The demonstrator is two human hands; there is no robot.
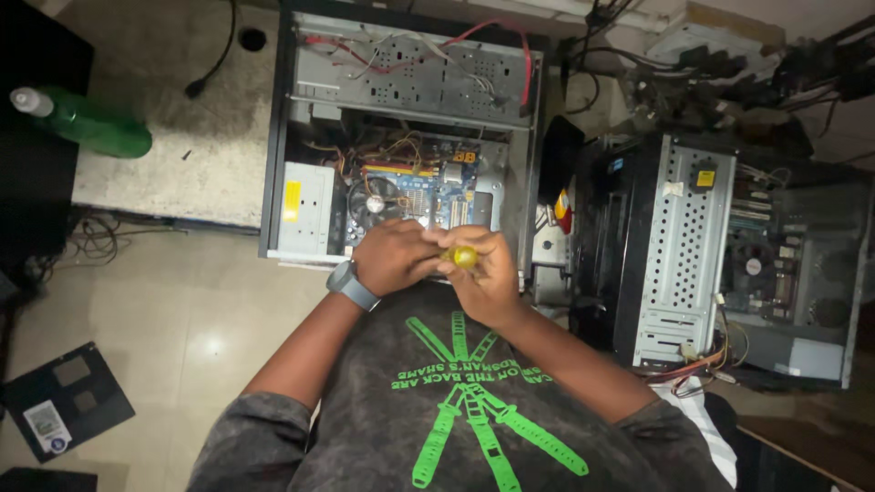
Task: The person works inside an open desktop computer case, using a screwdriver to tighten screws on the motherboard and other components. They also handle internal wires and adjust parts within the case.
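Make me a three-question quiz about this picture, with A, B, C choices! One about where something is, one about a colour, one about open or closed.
1. Where does the green plastic bottle lie?
A. Upper left
B. Inside the case
C. On the lap

2. What colour is the round tool handle the hands hold?
A. Red
B. Yellow
C. Blue

3. The black computer case ahead is:
A. Closed
B. Wrapped
C. Open

Answers: 1 A, it rests on the grey slab at upper left. 2 B, a yellow knob shows between the left hand and right hand. 3 C, its circuit board and wires show.

Bare metal computer case [410,87]; glossy floor tiles [182,319].
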